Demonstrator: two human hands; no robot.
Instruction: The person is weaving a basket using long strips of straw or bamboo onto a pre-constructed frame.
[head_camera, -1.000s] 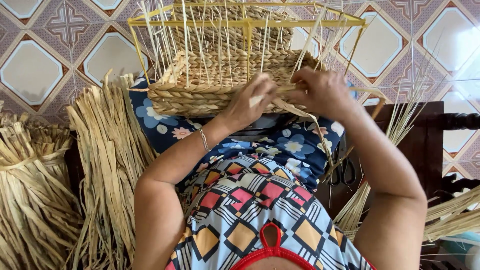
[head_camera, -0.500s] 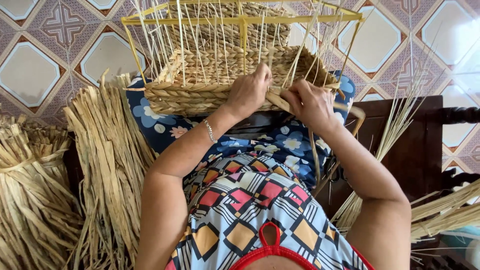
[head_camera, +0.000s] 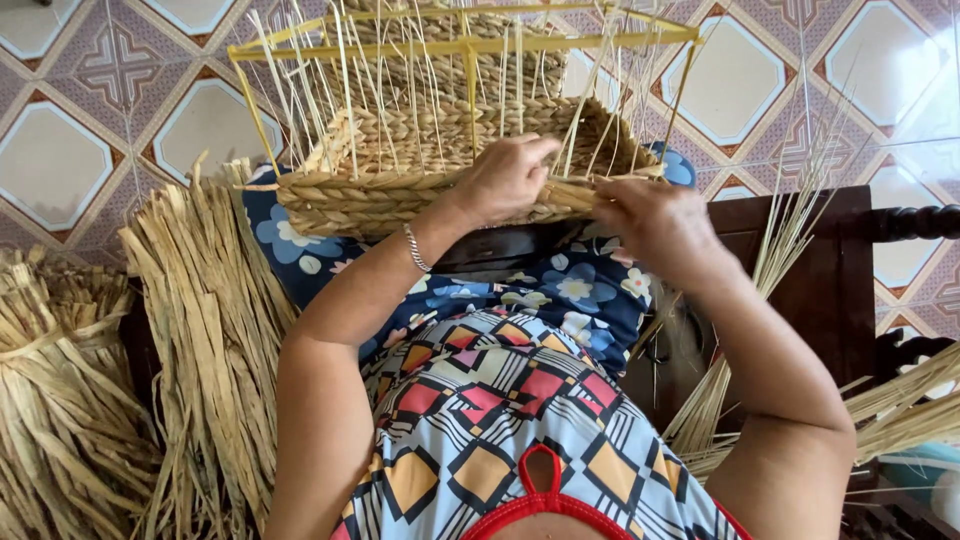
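Gripping the woven basket (head_camera: 440, 170) on the lap, left hand (head_camera: 505, 180) pinches its near rim while right hand (head_camera: 655, 225) clasps a straw strand (head_camera: 570, 195); a hard tug could snap the thin upright stakes (head_camera: 345, 90).

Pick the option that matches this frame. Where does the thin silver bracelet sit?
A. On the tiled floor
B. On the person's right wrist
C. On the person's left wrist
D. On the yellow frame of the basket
C: the thin silver bracelet circles the wrist of the left hand, which rests on the near rim of the half-woven straw basket; the right hand shows a bare wrist.
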